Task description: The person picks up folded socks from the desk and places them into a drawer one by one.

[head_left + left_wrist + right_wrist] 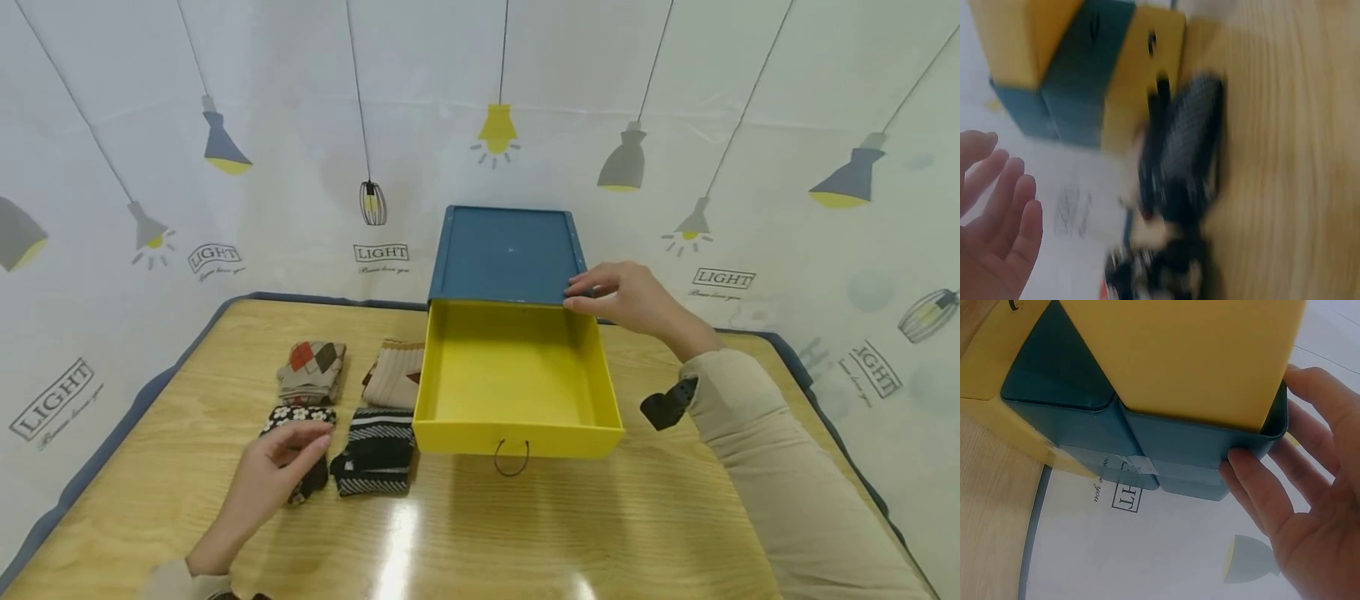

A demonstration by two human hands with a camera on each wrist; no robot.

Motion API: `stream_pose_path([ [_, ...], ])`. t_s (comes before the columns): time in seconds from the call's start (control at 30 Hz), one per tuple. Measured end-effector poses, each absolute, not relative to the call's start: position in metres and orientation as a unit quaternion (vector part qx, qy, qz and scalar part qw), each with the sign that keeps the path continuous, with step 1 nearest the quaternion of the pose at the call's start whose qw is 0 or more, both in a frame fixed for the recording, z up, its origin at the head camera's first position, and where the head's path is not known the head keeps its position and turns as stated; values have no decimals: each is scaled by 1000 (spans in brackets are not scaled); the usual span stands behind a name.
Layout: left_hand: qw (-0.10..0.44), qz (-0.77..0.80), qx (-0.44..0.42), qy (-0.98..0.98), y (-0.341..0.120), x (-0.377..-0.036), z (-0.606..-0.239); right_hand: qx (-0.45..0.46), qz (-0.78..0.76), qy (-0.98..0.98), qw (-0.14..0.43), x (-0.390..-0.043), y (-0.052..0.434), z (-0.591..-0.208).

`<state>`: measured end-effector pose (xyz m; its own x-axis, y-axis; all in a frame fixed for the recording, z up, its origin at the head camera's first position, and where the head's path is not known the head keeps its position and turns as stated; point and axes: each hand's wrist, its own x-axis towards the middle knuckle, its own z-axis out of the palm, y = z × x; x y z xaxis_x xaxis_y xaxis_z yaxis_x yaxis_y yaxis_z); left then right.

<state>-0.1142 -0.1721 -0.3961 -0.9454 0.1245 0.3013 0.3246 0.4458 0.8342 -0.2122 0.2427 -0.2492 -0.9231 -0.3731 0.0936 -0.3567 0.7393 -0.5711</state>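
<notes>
A drawer box with a blue case (510, 254) stands at the table's back, its top yellow drawer (517, 367) pulled out with nothing inside. My right hand (626, 296) grips the front right corner of the case, thumb at the edge and fingers over the top. In the right wrist view, the fingers (1260, 487) bend around that case corner. My left hand (273, 471) hovers with loosely bent fingers, overlapping folded black floral socks (300, 412) in the head view. Beside these lie folded black-and-grey patterned socks (378, 450).
Folded argyle socks (311, 371) and beige ribbed socks (397, 371) lie behind, left of the box. A loop handle (512, 471) hangs from the drawer front. More drawer units (1141, 56) are stacked below. A curtain (300, 150) with printed lamps surrounds the wooden table (525, 542).
</notes>
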Motion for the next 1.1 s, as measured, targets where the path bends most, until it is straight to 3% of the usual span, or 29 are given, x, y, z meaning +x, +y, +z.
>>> stream_pose_path([
  [0.17, 103, -428, -70, -895, -220, -131, -417, -197, -302, 933, 15, -213, 241, -250],
  [0.37, 28, -412, -32, -910, -254, -142, -433, -191, -300, 934, 18, -213, 242, -251],
  [1.1, -153, -411, -28, -898, -259, -167, -444, -188, -304, 934, 10, -213, 243, -252],
])
